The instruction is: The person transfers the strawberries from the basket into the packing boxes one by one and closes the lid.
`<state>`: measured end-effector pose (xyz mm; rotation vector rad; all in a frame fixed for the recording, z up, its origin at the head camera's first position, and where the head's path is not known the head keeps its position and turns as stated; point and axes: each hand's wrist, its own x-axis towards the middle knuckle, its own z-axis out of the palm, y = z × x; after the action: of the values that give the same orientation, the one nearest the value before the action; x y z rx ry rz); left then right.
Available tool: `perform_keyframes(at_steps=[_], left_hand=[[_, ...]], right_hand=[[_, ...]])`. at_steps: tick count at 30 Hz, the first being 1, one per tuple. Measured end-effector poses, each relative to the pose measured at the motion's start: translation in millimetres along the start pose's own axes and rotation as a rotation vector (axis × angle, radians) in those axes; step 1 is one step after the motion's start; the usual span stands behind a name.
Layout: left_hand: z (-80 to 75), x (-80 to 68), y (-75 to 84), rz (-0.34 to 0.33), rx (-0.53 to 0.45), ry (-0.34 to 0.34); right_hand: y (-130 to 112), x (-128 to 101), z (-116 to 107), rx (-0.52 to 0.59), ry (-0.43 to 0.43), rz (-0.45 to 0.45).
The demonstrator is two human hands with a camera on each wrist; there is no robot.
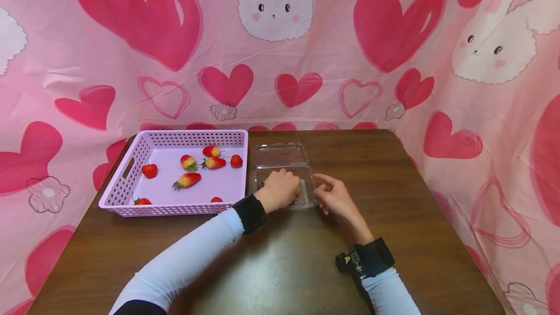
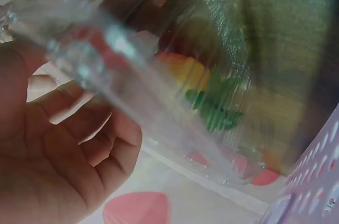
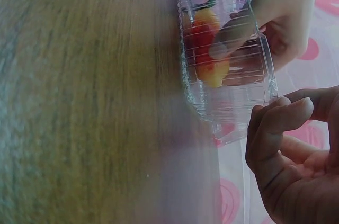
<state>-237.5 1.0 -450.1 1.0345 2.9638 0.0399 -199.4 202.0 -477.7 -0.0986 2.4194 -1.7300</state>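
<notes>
At the centre of the frame the left hand (image 1: 280,189) reaches into the clear plastic clamshell box (image 1: 282,162) on the tabletop (image 1: 393,183), fingers curled around a strawberry (image 3: 207,49) being set inside. The right hand (image 1: 334,197) rests just beside the box, fingers loosely bent, holding nothing. Judging by the lilac basket (image 1: 131,179) of strawberries at left, packing is in hand; next comes letting go and fetching another.

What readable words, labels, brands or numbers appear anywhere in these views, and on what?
None can be read.
The backdrop cloth carries only hearts and rabbit pictures.
The clear clamshell box, purple basket and black wrist straps show no legible marking; both wrist views are too blurred to reveal embossing.
The left hand covers part of the box.
</notes>
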Motion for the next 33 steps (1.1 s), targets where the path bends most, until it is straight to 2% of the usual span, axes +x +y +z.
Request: perform_keyframes(at_steps=[7, 15, 22, 26, 33], left_hand=[[0.5, -1.0, 1.0, 0.012, 0.032, -0.002], [0.5, -3.8, 1.8, 0.016, 0.057, 0.030], [-3.8, -9.8, 4.6, 0.015, 0.031, 0.037], [-7.0, -13.9, 8.2, 0.001, 0.010, 0.027], [-9.8, -20.0, 15.4, 0.023, 0.004, -0.019]], right_hand=[[1.2, -0.6, 0.5, -0.012, 0.000, -0.010], [-1.1, -1.0, 0.1, -0.026, 0.009, -0.013], [0.1, -0.5, -0.1, -0.025, 0.008, -0.020], [0.0, -0.8, 0.2, -0.013, 0.006, -0.017], [-1.2, -2.3, 0.8, -0.021, 0.008, -0.009]])
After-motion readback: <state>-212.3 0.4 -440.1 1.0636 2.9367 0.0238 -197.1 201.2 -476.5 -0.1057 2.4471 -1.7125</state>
